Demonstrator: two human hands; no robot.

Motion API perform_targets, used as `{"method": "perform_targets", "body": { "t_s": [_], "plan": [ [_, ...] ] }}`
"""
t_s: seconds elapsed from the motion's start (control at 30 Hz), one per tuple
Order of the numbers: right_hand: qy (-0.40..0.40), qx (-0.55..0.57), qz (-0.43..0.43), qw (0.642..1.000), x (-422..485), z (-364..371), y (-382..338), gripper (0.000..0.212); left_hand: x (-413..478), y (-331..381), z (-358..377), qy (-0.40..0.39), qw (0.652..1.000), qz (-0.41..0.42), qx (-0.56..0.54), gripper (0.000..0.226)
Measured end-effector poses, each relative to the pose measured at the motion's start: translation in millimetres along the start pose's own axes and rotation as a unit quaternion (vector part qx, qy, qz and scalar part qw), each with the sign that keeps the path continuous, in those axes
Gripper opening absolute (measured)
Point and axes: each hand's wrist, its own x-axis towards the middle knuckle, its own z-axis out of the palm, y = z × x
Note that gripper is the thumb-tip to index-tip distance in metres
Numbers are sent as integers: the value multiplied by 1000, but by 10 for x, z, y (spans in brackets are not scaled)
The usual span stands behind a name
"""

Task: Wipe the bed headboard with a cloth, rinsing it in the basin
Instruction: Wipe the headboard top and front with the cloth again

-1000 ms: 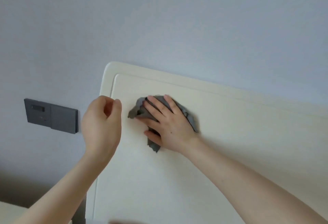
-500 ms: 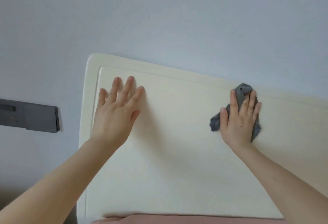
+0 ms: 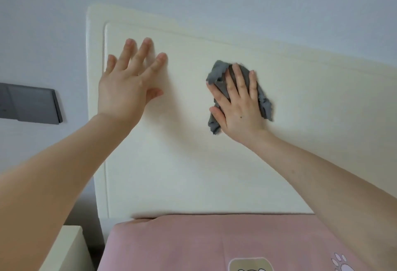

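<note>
1. Cloth (image 3: 216,73): a crumpled grey rag is pressed against the cream headboard (image 3: 193,163), in the upper middle of its panel, so that the rubbing is done with the weight of the whole palm.
2. The right grip (image 3: 238,107) is laid over the cloth with straight, spread fingers. Nothing is clenched, and the rag is pinned by pressure alone, which is judged to suit sliding strokes.
3. The left grip (image 3: 126,90) is released and empty, its fingers fanned at the upper left of the panel. Whether the panel is actually touched cannot be told. The placing is judged to be a brace for a body leaned over the bed.
4. The basin is not seen, so no rinsing can be judged from here.
5. A pink sheet (image 3: 193,245) is spread below the headboard, a dark switch plate (image 3: 30,105) is fixed to the wall at the left, and a nightstand (image 3: 64,247) corner is seen beside the bed.
6. No brand, label or readable writing is found. Only a paw print (image 3: 343,264) and part of a cartoon picture are printed on the sheet.
</note>
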Motion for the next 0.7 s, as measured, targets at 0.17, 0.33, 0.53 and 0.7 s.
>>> {"method": "perform_targets", "body": {
  "t_s": [0.17, 0.33, 0.53, 0.7],
  "plan": [
    [-105, -26, -225, 968, -1453, 511, -514, 56, -8, 7, 32, 6, 1000, -11, 16, 63],
    [-78, 51, -358, 929, -1242, 454, -205, 58, 4, 59, -35, -18, 999, -32, 28, 63],
    [64, 29, -66, 995, 208, 31, 319, 53, 13, 100, -70, -30, 997, -50, 46, 64],
    [55, 72, -97, 991, -66, 200, -163, 54, -7, 104, -57, -33, 996, -62, 57, 66]
  ]
}}
